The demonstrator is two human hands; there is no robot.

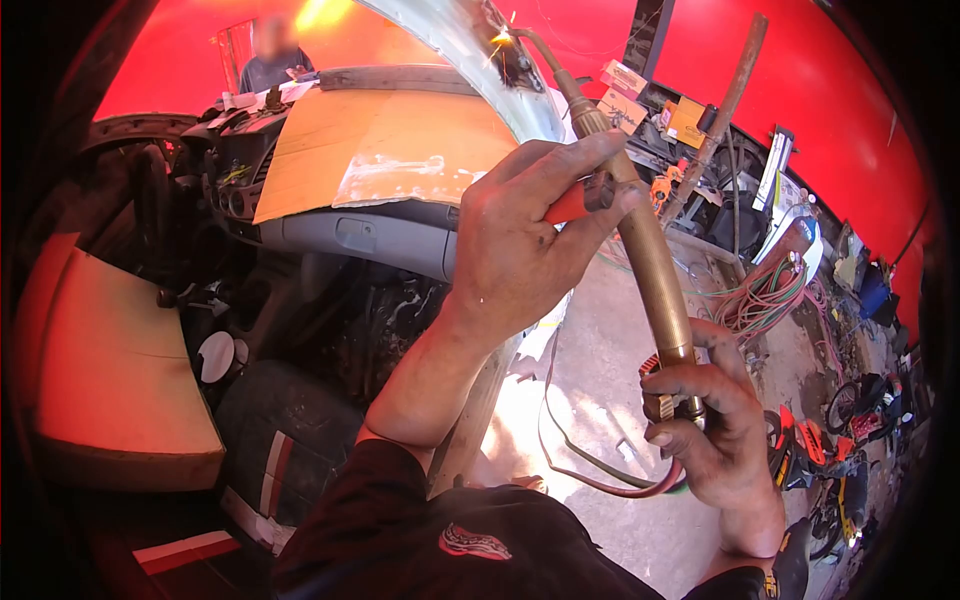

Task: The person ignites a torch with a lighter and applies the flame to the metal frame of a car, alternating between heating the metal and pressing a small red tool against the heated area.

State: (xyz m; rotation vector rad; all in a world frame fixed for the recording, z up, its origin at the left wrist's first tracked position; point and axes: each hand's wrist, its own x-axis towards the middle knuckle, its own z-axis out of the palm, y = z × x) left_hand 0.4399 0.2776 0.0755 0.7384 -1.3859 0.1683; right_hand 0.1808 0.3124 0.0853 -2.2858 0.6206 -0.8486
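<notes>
A brass gas welding torch (650,270) slants up across the view, its thin bent nozzle close to a bright orange glow and sparks on the car's bare metal pillar (450,45). My left hand (530,225) grips the torch's upper part between fingers and thumb. In the same hand sits a small red object (572,203) with a dark end, mostly hidden by the fingers. Down at the torch's base, my right hand (715,420) has its fingers closed around the valve end, beside a brass knob (660,407). Red and green hoses (640,490) loop down from there.
Cardboard (390,150) covers the dashboard, and another cardboard piece (120,370) lies at left. A person (270,60) is beyond the car. Coiled hoses (765,300), boxes (685,120) and a rusty pipe (725,110) stand right, along red walls.
</notes>
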